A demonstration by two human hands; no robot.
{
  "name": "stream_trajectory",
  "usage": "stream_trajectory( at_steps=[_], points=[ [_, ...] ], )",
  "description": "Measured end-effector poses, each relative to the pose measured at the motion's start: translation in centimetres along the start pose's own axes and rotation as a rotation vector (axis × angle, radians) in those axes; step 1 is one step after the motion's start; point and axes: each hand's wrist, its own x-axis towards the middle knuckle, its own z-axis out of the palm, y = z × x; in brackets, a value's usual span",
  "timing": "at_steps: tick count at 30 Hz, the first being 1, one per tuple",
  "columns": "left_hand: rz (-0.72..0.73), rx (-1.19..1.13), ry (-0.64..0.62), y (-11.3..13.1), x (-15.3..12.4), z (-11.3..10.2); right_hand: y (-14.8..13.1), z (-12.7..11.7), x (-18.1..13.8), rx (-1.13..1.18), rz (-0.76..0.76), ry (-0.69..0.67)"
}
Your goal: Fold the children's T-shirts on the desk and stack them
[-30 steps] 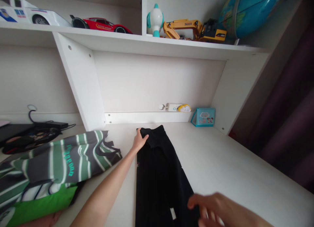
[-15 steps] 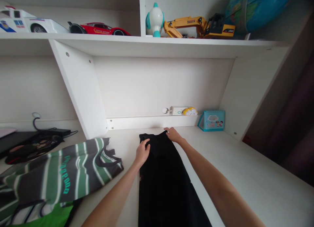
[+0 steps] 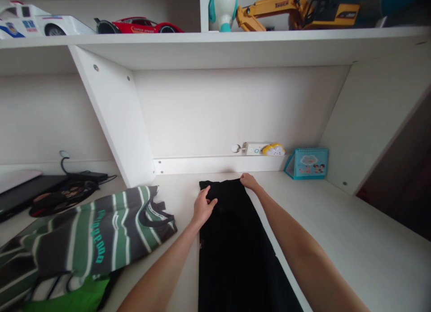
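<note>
A pair of black trousers (image 3: 242, 253) lies lengthwise on the white desk, folded into a long strip, with the waistband at the far end. My left hand (image 3: 204, 207) rests on the left edge just below the waistband, thumb and fingers apart. At the waistband's far right corner, my right hand (image 3: 249, 181) has its fingers closed on the cloth. The near end of the trousers runs out of the bottom of the view.
Left on the desk (image 3: 363, 240) lies a striped green and grey shirt (image 3: 111, 231) over a bright green cloth (image 3: 74, 296). Behind stand a power strip (image 3: 254, 148) and a blue desk calendar (image 3: 308, 164). A shelf (image 3: 188, 51) overhead carries a red toy car (image 3: 141, 27) and a toy excavator (image 3: 296, 11).
The right hand has pulled the waistband corner outward, and the waistband now lies flatter and straighter. My left hand stays at the left edge, fingers spread. The view has shifted slightly.
</note>
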Motion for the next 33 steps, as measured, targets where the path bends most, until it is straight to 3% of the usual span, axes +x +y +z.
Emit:
stream_trajectory(
  at_steps=[8, 12, 15, 20, 28, 33],
  points=[
    [-0.011, -0.09, 0.156, -0.6, 0.3, 0.5, -0.9, 0.1, -1.7, 0.003, 0.062, 0.089],
    [0.057, -0.014, 0.116, -0.3, 0.1, 0.6, -2.2, -0.7, -3.7, -0.003, 0.019, 0.147],
    [0.109, 0.041, 0.059, -0.1, 0.0, 0.5, -2.9, -1.1, -6.5, -0.002, -0.106, 0.149],
    [0.035, 0.046, -0.057, -0.1, 0.0, 0.3, -1.4, -0.9, -15.4, -0.004, -0.381, -0.082],
    [-0.061, -0.152, -0.027, -0.4, 1.1, 0.2, 2.9, -3.3, -33.2, 0.013, -0.492, -0.407],
    [-0.044, -0.043, -0.074, 1.3, 1.8, 0.5, 3.4, -3.0, -37.5, 0.028, -0.476, -0.395]
  ],
)
